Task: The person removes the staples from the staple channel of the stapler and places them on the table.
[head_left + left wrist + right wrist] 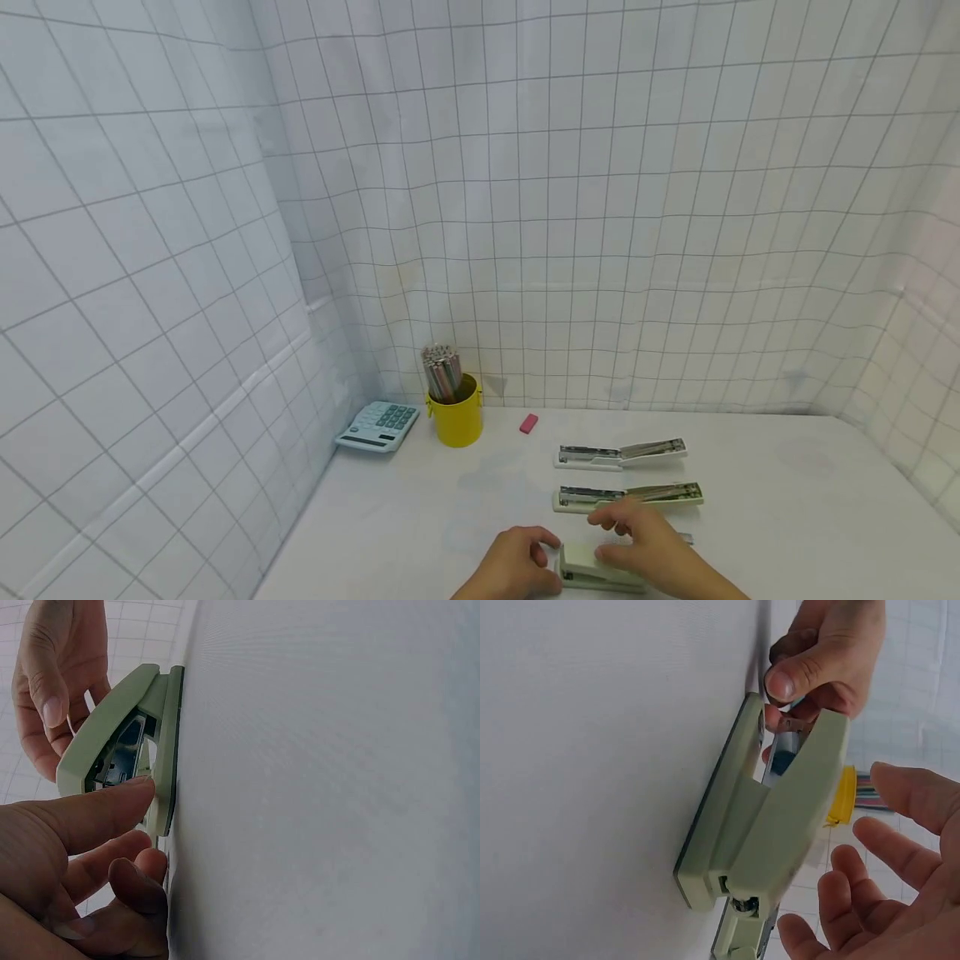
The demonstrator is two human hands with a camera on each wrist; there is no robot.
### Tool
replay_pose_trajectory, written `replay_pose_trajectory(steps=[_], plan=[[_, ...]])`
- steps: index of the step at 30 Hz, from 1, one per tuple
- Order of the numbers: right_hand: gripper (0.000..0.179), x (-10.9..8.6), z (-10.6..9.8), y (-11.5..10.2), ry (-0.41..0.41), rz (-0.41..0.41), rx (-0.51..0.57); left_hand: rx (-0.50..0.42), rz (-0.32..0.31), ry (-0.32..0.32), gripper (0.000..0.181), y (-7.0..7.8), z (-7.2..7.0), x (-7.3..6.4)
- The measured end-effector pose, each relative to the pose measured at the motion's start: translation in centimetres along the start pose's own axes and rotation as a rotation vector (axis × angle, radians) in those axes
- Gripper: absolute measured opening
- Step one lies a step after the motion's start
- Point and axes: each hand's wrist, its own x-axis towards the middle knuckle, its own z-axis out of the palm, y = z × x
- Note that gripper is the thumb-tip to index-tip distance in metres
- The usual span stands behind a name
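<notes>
A pale green stapler [581, 557] stands on its base on the white table, its top arm folded over and a gap showing at the front. At that front end is my left hand [517, 562], thumb and fingers on either side, pinching it lightly; the left wrist view has the thumb [112, 810] against the base. My right hand [648, 546] hovers over the top arm, and in the right wrist view its loosely bent fingers [900, 851] are apart from the stapler [787, 817]. Behind it lies a green stapler [630, 496], unfolded flat.
Farther back lies an unfolded white stapler [622, 454]. A pink eraser [528, 423], a yellow bucket [459, 423] of pencils [442, 373] and a light blue calculator [378, 427] stand toward the back left. A small grey piece [686, 538] pokes out beyond my right hand. Gridded white curtains surround the table.
</notes>
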Motion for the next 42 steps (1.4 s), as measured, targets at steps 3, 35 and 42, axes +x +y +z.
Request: replay_pose_trajectory(steps=[3,35,42], plan=[[0.037,0.2,0.7,-0.1,-0.021,-0.041,-0.112,0.018,0.051,-0.011,0.027,0.0,0.1,0.1],[0.028,1.7,3.2,-1.2,-0.134,0.024,-0.176,0.083,0.193,0.013,0.022,-0.2,0.8,0.4],[0.025,1.7,2.7,-1.4,-0.128,0.035,-0.121,0.098,0.209,0.024,0.022,-0.3,0.8,0.3]])
